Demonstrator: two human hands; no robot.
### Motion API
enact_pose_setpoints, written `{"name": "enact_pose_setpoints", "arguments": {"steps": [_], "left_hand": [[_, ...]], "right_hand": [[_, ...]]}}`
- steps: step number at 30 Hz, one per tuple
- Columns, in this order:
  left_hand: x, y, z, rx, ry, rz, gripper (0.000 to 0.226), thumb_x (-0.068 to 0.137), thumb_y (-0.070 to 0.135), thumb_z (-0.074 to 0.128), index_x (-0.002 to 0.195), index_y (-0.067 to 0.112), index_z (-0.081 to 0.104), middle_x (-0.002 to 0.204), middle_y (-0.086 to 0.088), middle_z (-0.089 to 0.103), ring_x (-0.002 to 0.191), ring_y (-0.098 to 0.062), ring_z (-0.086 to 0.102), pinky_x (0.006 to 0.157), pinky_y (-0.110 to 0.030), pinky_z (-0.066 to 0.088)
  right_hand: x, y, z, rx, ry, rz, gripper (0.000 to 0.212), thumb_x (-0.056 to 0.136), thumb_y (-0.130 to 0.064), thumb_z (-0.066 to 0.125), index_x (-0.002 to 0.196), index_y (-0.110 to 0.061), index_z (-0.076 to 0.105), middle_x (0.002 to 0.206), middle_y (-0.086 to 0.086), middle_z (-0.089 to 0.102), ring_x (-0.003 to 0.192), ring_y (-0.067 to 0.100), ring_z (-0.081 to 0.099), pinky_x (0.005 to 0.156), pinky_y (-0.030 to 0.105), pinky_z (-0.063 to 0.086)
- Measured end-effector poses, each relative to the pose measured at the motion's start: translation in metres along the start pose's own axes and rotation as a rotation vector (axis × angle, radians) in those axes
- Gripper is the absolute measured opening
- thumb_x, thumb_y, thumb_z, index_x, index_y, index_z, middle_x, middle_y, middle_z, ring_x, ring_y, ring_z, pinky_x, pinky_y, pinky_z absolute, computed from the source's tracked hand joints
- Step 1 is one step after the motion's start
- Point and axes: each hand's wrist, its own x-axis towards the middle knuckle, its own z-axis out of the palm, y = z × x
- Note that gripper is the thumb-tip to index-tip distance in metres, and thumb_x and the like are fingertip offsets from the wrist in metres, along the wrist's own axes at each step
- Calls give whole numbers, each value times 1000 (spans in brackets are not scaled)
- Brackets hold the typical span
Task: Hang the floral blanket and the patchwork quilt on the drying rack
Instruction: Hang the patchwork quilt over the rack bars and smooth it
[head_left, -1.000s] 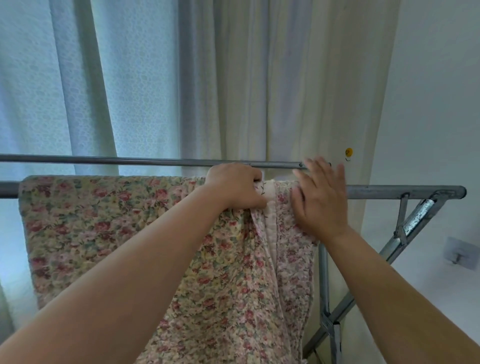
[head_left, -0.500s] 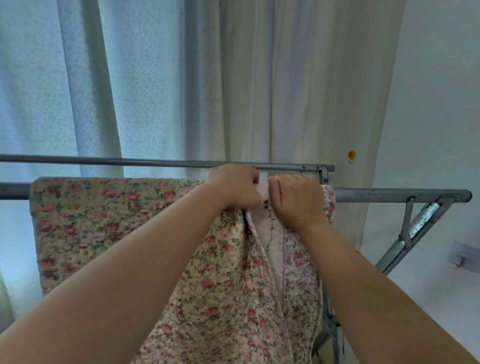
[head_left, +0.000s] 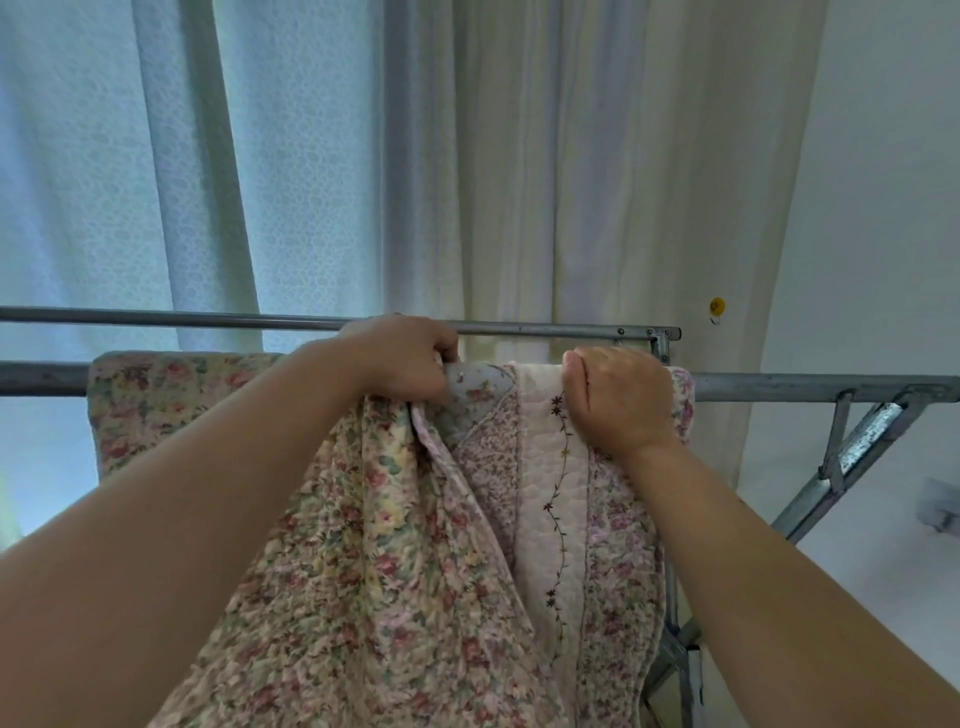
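Observation:
A floral blanket (head_left: 156, 410) with pink and yellow roses hangs over the near rail of the metal drying rack (head_left: 805, 387). Beside it, between my hands, shows a patchwork quilt (head_left: 540, 467): a white strip with a stitched vine and small-flower panels. Whether the two are separate pieces I cannot tell. My left hand (head_left: 400, 364) is closed on a bunched fold at the top of the rail. My right hand (head_left: 618, 400) is closed on the patchwork edge, also on the rail, a hand's width to the right.
A second, thinner rail (head_left: 156, 318) runs just behind the near one. Sheer curtains (head_left: 78, 182) and cream curtains (head_left: 571, 182) hang right behind the rack. The rack's slanted brace (head_left: 857, 452) and a white wall (head_left: 883, 208) with a yellow hook (head_left: 717, 306) are on the right.
My right hand went from lying flat on the fabric to gripping it, then slid right along the rail. The fabric between my hands spread out and the patchwork strip came into view.

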Motion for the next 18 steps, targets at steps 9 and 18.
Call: {"name": "enact_pose_setpoints", "arguments": {"steps": [9, 18], "left_hand": [[-4, 5, 10, 118, 116, 83, 40, 66, 34, 62, 105, 34, 56, 102, 5, 61, 87, -19, 52, 65, -28, 35], [-9, -1, 11, 111, 170, 187, 21, 65, 31, 59, 84, 32, 49, 81, 6, 55, 77, -21, 50, 61, -28, 33]], "right_hand": [[13, -38, -4, -11, -31, 43, 41, 91, -23, 33, 55, -12, 50, 54, 5, 50, 52, 22, 43, 58, 29, 25], [20, -84, 15, -95, 2, 31, 43, 84, -22, 36, 48, -12, 56, 44, 10, 58, 37, 28, 51, 43, 27, 25]]}}
